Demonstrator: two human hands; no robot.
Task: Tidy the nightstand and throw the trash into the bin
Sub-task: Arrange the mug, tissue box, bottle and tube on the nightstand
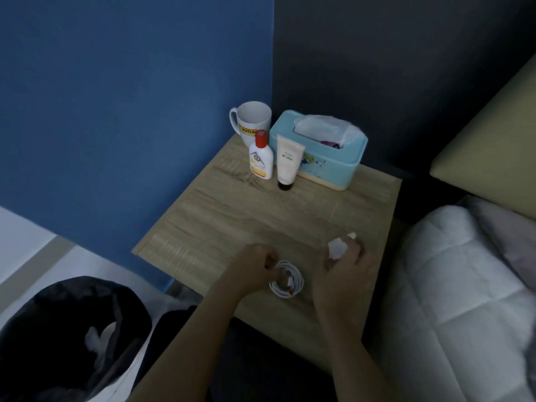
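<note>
The left hand (255,264) curls its fingers on the coiled cable (287,284) near the nightstand's (261,210) front edge. Beside it, the right hand (346,265) pinches a paper wad (336,247). Mug (252,120), bottle (261,158), tube (288,161) and tissue box (333,161) stand grouped at the back. The bin (58,288), lower left, holds white scraps (94,339), but the wad is not yet in it.

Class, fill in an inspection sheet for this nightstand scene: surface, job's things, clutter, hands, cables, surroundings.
Surface: light wooden nightstand top.
Job's things: crumpled white paper scrap in right hand; black-lined bin lower left, white scraps inside.
Clutter: white mug, red-capped white bottle, cream tube, blue tissue box, grouped at back.
Hands: left hand grips coiled white cable; right hand holds the scrap.
Cables: the one coil, near front edge.
Surroundings: blue wall, white duvet at right.
</note>
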